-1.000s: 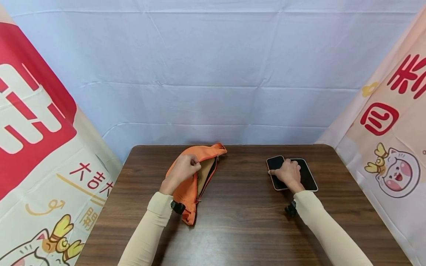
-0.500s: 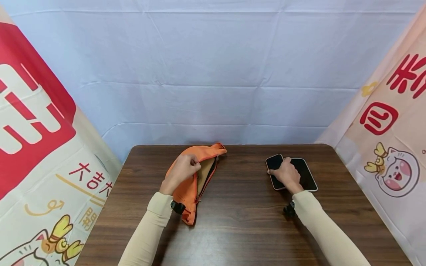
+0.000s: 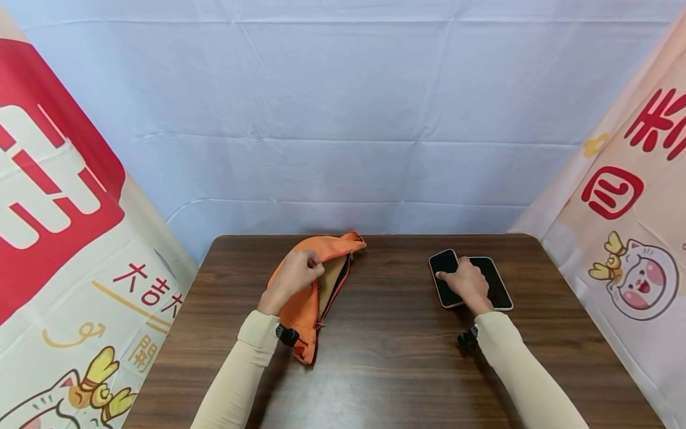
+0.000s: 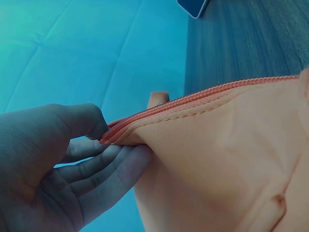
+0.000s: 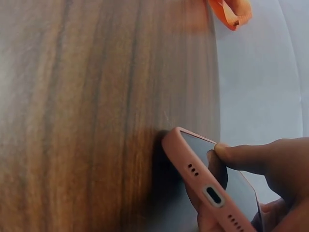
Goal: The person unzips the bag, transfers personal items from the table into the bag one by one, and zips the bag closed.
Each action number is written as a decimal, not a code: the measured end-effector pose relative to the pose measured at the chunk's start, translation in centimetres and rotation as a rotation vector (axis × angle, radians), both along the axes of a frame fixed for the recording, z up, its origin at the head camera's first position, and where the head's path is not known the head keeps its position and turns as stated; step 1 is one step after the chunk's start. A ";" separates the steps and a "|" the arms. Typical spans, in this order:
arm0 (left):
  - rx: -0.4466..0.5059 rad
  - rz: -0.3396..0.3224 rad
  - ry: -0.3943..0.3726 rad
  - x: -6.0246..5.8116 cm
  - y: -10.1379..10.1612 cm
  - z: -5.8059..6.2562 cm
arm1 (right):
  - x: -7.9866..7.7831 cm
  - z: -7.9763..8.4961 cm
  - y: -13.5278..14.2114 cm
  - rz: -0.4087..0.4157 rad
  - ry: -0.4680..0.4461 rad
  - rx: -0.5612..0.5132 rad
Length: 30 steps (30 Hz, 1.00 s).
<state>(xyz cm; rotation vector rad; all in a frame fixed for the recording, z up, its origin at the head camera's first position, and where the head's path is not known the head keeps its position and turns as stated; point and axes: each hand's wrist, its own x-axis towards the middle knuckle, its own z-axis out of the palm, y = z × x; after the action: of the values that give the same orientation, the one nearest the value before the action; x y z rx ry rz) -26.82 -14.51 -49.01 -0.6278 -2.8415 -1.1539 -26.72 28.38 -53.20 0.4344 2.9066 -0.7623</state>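
An orange fabric bag (image 3: 300, 313) with an unzipped opening lies toward the left of the table. My left hand (image 3: 295, 274) pinches the zippered edge of this opening between thumb and fingers. The left wrist view shows the zipper (image 4: 212, 93) running away from those fingertips. My right hand (image 3: 466, 283) grips a smartphone (image 3: 443, 262) in a pink case. Its thumb (image 5: 241, 157) lies over the dark screen and fingers show beneath the phone, whose charging-port end is tilted up toward the camera. Right beside the phone is a tablet (image 3: 495, 283) with a black screen, partly hidden by this hand.
The brown wooden table (image 3: 386, 357) has a rounded back edge against a pale hanging cloth (image 3: 343, 119). Printed cloths hang at both sides, the left one (image 3: 59, 256) in red and white. A zipper pull (image 3: 320, 323) hangs at the bag's near end.
My right thumb has moved from the phone's left edge inward over its screen, and the phone has shifted very slightly. My left hand and the bag have stayed in place.
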 end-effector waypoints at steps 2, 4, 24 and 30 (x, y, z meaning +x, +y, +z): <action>-0.003 0.004 -0.002 0.0 0.0 0.0 | 0.0 0.0 0.1 0.005 0.014 -0.015; -0.004 0.006 -0.002 -0.1 0.0 -0.1 | -0.1 -0.1 0.2 0.007 0.029 -0.030; -0.036 0.019 0.018 -0.2 0.1 0.0 | 0.1 -0.8 0.0 -0.014 0.089 -0.101; -0.041 0.026 0.013 -0.2 0.1 0.0 | 0.1 -0.9 -0.1 -0.014 0.098 -0.114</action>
<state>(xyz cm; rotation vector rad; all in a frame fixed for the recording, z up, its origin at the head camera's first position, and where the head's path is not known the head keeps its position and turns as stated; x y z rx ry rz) -27.06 -14.37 -49.04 -0.5957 -2.8601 -1.0865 -26.61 28.33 -54.12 0.4172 2.9322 -0.9721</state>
